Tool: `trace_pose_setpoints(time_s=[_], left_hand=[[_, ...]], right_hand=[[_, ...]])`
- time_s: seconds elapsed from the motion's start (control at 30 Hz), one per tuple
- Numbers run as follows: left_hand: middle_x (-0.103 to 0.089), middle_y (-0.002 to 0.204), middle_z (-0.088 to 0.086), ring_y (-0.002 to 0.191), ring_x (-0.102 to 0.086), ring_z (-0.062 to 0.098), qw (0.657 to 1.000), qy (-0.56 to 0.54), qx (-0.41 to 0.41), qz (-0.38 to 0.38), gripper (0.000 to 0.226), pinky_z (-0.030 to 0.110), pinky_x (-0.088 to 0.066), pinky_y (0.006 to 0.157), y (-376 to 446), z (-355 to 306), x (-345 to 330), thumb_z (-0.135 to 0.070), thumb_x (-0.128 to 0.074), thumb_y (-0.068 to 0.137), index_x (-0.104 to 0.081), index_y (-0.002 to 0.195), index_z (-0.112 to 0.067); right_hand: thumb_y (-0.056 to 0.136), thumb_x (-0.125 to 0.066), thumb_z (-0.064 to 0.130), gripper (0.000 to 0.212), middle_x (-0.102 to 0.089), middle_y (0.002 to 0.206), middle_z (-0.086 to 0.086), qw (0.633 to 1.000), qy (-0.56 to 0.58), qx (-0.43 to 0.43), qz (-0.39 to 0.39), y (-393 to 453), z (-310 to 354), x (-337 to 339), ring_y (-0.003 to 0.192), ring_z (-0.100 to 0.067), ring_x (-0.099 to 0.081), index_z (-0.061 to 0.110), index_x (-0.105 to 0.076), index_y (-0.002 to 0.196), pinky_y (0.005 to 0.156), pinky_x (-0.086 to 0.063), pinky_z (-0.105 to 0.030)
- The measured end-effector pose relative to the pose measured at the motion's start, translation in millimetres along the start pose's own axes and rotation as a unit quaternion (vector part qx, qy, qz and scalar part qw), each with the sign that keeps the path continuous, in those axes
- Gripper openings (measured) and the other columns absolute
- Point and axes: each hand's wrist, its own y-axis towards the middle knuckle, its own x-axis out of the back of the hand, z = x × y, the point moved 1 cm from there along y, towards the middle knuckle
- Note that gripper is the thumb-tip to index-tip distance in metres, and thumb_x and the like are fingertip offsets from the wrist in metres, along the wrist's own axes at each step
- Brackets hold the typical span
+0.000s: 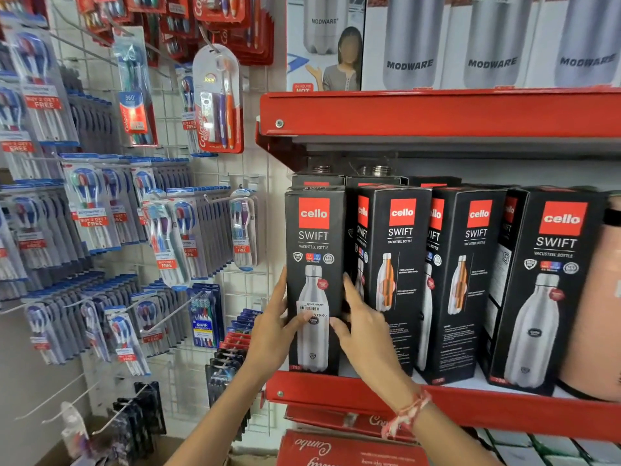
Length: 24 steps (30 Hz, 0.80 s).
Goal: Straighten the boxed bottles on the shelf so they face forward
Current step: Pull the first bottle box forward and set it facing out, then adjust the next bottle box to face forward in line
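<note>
Several black Cello Swift bottle boxes stand in a row on a red shelf [470, 406]. The leftmost box [314, 237] faces forward, showing a steel bottle and a price sticker. My left hand [274, 331] grips its left edge with the thumb on the front. My right hand [361, 326] holds its right edge, fingers in the gap beside the second box [398, 264]. The second box and the third box [468, 280] are turned at an angle, side panels showing. A fourth box [551, 290] at the right also sits slightly angled.
A wire grid wall at left carries hanging toothbrush packs [218, 99] on hooks. Modware boxes [490, 42] fill the upper shelf. A peach-coloured flask [598, 331] stands at the far right. Red Combo boxes [349, 449] lie below the shelf. More Cello boxes stand behind the front row.
</note>
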Motion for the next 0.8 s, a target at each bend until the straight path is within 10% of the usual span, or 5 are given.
trace_pose_setpoints(time_s=[0.1, 0.2, 0.37, 0.6, 0.8], left_hand=[[-0.051, 0.140, -0.011, 0.133, -0.044, 0.011, 1.000, 0.008, 0.009, -0.016, 0.077, 0.034, -0.040, 0.110, -4, 5, -1, -0.018, -0.064, 0.087, -0.021, 0.144, -0.048], [-0.051, 0.142, -0.006, 0.130, -0.049, 0.016, 0.998, 0.032, 0.006, -0.048, 0.075, 0.037, -0.043, 0.107, -5, 5, -4, -0.018, -0.065, 0.086, -0.025, 0.144, -0.045], [-0.040, 0.146, -0.003, 0.131, -0.043, 0.016, 0.981, 0.127, -0.049, -0.139, 0.074, 0.042, -0.045, 0.104, -10, -12, -15, -0.019, -0.068, 0.084, -0.027, 0.145, -0.028], [-0.035, 0.137, -0.005, 0.130, -0.037, 0.011, 0.954, 0.148, -0.160, -0.205, 0.066, 0.024, -0.034, 0.106, -19, -48, -30, -0.018, -0.069, 0.084, -0.035, 0.140, -0.026], [-0.051, 0.131, -0.007, 0.121, -0.048, -0.003, 0.987, 0.053, -0.133, -0.075, 0.073, 0.012, -0.043, 0.097, -23, -75, -39, -0.035, -0.072, 0.076, -0.037, 0.139, -0.028]], right_hand=[[0.091, -0.059, 0.017, 0.049, -0.067, 0.118, 0.005, 0.979, 0.019, 0.081, -0.185, -14, -3, 16, 0.090, -0.005, -0.066, 0.026, -0.048, 0.137, 0.079, -0.059, -0.031], [0.087, -0.064, 0.024, 0.059, -0.052, 0.130, -0.006, 0.957, -0.034, 0.057, -0.282, -14, -19, 27, 0.115, -0.018, -0.050, 0.017, -0.042, 0.140, 0.099, -0.045, -0.033], [0.079, -0.070, 0.042, 0.107, -0.020, 0.153, -0.024, 0.979, -0.044, -0.091, -0.177, -12, -31, 18, 0.135, -0.041, -0.030, 0.011, 0.002, 0.151, 0.108, -0.034, -0.049], [0.084, -0.068, 0.033, 0.105, -0.020, 0.148, -0.026, 0.986, 0.018, -0.068, -0.153, -14, -28, 28, 0.128, -0.044, -0.034, 0.039, 0.015, 0.148, 0.101, -0.038, -0.051], [0.080, -0.072, 0.038, 0.110, -0.022, 0.146, 0.001, 0.987, 0.094, 0.070, -0.114, -21, -23, 83, 0.140, 0.003, -0.013, 0.048, 0.017, 0.144, 0.099, -0.034, -0.029]])
